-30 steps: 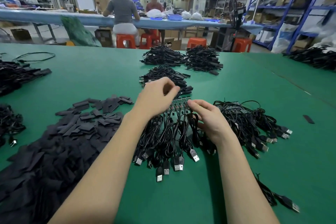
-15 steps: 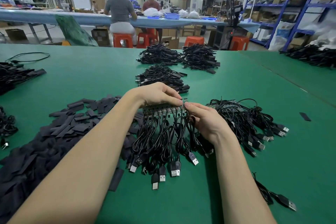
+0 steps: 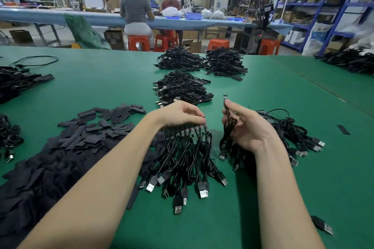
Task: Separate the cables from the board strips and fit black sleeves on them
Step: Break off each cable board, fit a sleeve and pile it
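Left hand (image 3: 182, 116) is palm down on the board strip (image 3: 185, 130), fingertips curled over its top edge and pinning it to the green table (image 3: 263, 91). Strip lies flat, just in front of the left fingers. A row of cables (image 3: 188, 155) hangs off it toward the camera, USB plugs (image 3: 202, 192) fanned out on the table near the forearms.

Right hand (image 3: 249, 127) is lifted off the table, palm toward the left. Thumb and fingers pinch one cable (image 3: 227, 127) near its top. A small board piece (image 3: 225, 97) sticks up above the fingertips, apart from the strip. The coil of that cable hangs down below the hand, its plug (image 3: 222, 156) just above or on the table, can't tell which.

Sleeves (image 3: 81, 139): big loose heap of flat black pieces on the left, reaching up to the left forearm and touching the strip's cables on that side. One stray sleeve (image 3: 343, 129) lies alone far right.

Right of the right hand: another strip with cables (image 3: 293, 133), still attached, plugs pointing right. A lone plug (image 3: 322, 227) sits at the bottom right by the right forearm.

Further back, centre: three piles of cables (image 3: 182, 87). More black piles at the left edge (image 3: 18, 83) and far right (image 3: 348, 60).

Background: long blue bench (image 3: 81, 17), two people seated on orange stools (image 3: 138, 42), blue racks (image 3: 323, 6) on the right.
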`<state>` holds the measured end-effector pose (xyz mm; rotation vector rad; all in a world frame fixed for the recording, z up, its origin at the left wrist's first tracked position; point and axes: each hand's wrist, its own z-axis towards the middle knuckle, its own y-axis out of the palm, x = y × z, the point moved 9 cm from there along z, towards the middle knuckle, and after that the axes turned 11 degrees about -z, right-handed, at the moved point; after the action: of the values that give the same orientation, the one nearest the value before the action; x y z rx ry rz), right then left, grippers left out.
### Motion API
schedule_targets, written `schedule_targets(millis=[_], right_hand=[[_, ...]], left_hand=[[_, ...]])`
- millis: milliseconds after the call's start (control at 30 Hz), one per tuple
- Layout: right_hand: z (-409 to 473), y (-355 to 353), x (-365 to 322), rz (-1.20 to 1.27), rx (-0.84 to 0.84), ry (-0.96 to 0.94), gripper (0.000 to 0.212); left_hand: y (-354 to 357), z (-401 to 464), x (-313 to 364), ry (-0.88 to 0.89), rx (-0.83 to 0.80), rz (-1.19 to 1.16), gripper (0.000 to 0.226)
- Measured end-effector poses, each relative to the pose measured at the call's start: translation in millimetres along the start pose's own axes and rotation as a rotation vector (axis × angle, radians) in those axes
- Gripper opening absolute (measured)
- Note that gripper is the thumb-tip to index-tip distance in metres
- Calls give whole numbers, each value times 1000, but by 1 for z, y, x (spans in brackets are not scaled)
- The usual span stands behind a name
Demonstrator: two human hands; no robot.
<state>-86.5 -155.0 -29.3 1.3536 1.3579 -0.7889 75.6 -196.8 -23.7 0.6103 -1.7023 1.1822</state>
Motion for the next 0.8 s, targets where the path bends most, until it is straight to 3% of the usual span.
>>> schedule_targets(millis=[67,133,233,333,467,567,700,800], right_hand=[[-3,6,-12,-19,-43,-37,21],[-7,21,-20,-63,-106,-56,17],[-6,44,-20,-98,-146,-61,15],[2,49,-6,-218,-5,-76,6],[9,31,0,-449,251,-135,9],[10,31,3,-427,245,-107,11],[13,43,9,-356,174,-81,11],[13,46,4,-418,177,-107,20]], left_hand=[[3,-2,-1,8,50,170,21],[0,-9,7,80,206,230,25],[-7,-28,13,221,468,-219,7],[0,-42,-4,190,592,-654,13],[13,-51,-20,129,582,-720,11],[16,-54,-19,137,556,-664,11],[21,-58,-16,191,497,-761,13],[15,-63,-20,212,539,-814,5]])
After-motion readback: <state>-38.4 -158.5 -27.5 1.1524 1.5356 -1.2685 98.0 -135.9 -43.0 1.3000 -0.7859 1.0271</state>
